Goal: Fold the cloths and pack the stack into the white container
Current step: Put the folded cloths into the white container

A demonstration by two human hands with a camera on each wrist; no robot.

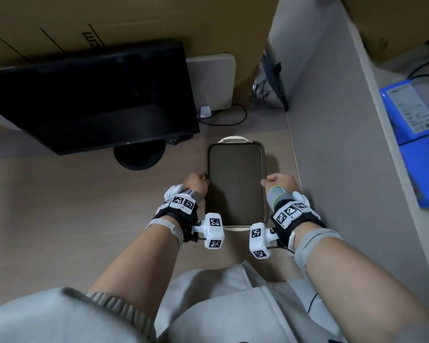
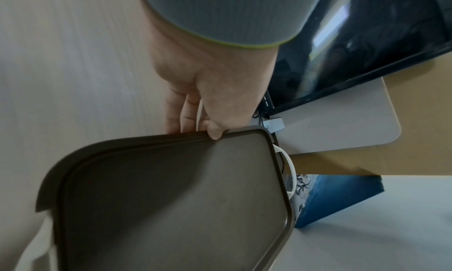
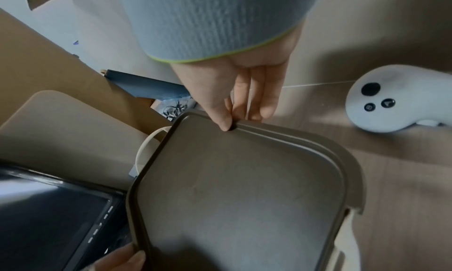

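Observation:
The white container (image 1: pixel 233 138) stands on the desk in front of me, and only its end handles (image 2: pixel 290 163) (image 3: pixel 146 149) show. A dark brown lid (image 1: pixel 235 184) (image 2: pixel 171 197) (image 3: pixel 244 188) covers its top. My left hand (image 1: pixel 197 183) (image 2: pixel 203 105) grips the lid's left long edge, thumb on top and fingers down the side. On the opposite long edge my right hand (image 1: pixel 279 183) (image 3: pixel 242 93) holds the lid the same way. No cloth shows in any view; the lid hides the inside.
A black monitor (image 1: pixel 89 100) on a round stand sits at the back left, close to the container. A grey partition (image 1: pixel 332 144) runs along the right. A white controller (image 3: pixel 391 99) lies right of the container. Cardboard, a beige board (image 1: pixel 212 80) and a cable lie behind.

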